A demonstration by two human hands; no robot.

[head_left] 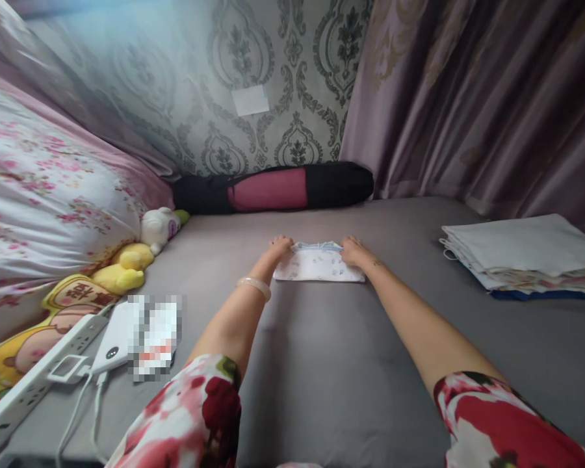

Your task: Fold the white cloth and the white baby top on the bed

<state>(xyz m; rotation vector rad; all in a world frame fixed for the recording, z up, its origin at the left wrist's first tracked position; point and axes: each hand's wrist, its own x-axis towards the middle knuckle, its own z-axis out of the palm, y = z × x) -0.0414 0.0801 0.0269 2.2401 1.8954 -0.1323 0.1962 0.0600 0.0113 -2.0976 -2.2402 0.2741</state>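
Note:
A small folded white cloth (319, 264) with faint blue-grey prints lies flat on the grey sheet. Along its far edge run a light blue trim and some thin white strings. My left hand (281, 246) grips the far left corner, its fingers curled over the fabric. At the far right corner my right hand (353, 251) is closed on the same cloth. The fingertips of both hands are partly hidden by the hands themselves.
Folded fabrics (526, 250) are stacked at the right. A black and pink roll-shaped bag (268, 190) lies along the wall. On the left are plush toys (127, 266), a power strip (43, 374), and a white power bank (119, 335) with cables. Curtains (429, 97) hang behind.

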